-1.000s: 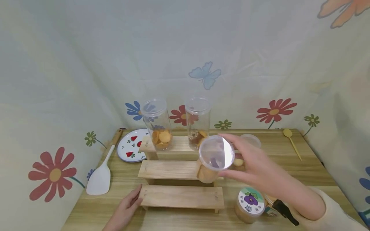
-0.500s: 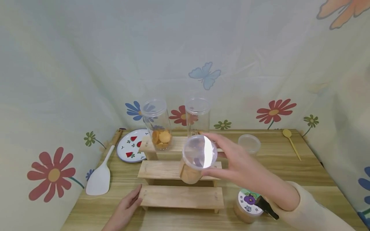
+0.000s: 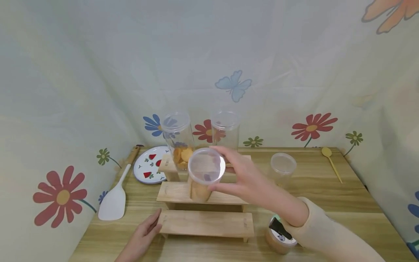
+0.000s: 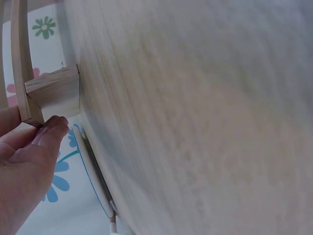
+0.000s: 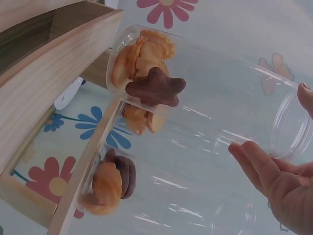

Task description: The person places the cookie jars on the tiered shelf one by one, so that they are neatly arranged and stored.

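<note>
My right hand (image 3: pixel 243 174) holds a clear lidded jar (image 3: pixel 200 191) near its top, over the middle step of a three-step wooden stand (image 3: pixel 206 222). Whether the jar's base touches that step I cannot tell. Golden cookies and a dark star-shaped cookie (image 5: pixel 156 88) lie in the bottom of this jar in the right wrist view. Thumb and fingers of my left hand (image 3: pixel 144 233) pinch the left end of the lowest step; the left wrist view shows the board's end (image 4: pixel 33 117) between them. Behind, a jar of cookies (image 3: pixel 178 142) and another clear jar (image 3: pixel 226 133) stand on the top step.
A white spatula (image 3: pixel 112 203) and a round plate (image 3: pixel 144 165) with a watermelon print lie left of the stand. To the right are a clear lidded jar (image 3: pixel 283 163), a jar with a printed lid (image 3: pixel 278 245) partly behind my sleeve, and a yellow spoon (image 3: pixel 330 160).
My right hand has carried the jar leftward from the stand's right end to over the middle step. The left hand has stayed at the lowest step.
</note>
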The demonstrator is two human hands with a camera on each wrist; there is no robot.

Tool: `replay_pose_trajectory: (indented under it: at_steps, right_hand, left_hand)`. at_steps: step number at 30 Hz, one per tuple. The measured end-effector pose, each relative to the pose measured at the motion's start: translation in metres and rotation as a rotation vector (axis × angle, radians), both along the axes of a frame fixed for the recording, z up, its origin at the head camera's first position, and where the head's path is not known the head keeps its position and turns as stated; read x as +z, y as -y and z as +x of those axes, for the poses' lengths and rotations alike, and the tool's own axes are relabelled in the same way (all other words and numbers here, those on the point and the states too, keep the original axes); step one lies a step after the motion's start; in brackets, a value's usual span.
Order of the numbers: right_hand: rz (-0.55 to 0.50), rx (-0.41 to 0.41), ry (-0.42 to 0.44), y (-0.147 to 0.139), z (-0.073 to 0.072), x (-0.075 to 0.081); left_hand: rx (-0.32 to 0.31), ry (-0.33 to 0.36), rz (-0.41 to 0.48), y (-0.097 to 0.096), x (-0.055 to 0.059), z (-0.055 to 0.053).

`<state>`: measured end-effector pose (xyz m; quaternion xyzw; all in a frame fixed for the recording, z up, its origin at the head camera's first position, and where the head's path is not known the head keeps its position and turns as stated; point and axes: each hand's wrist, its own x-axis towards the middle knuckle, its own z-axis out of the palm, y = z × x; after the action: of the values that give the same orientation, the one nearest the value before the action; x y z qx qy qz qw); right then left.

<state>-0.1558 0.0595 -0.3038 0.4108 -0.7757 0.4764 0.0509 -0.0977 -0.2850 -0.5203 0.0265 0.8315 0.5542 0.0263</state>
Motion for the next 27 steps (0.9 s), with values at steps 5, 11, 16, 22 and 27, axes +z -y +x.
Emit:
replay_pose_trajectory:
  at_steps: [5, 11, 16, 22, 27]
  right_hand:
    - [0.008, 0.011, -0.003, 0.015, -0.007, -0.005]
    - [-0.01, 0.02, 0.039, 0.029, -0.011, -0.008]
    - [0.001, 0.001, 0.052, 0.037, -0.014, -0.011]
    - [0.011, -0.015, 0.057, 0.045, -0.021, -0.017]
    - [0.034, -0.036, 0.061, 0.051, -0.026, -0.022]
  left_hand:
    - [-0.001, 0.004, -0.006, 0.0, -0.001, -0.001]
    - [-0.001, -0.011, -0.018, 0.001, -0.001, 0.0]
    - [-0.006, -0.012, -0.015, 0.001, 0.0, 0.0]
    - [-0.01, -0.027, -0.017, 0.001, -0.001, 0.0]
    - [-0.008, -0.028, -0.013, 0.0, -0.002, 0.001]
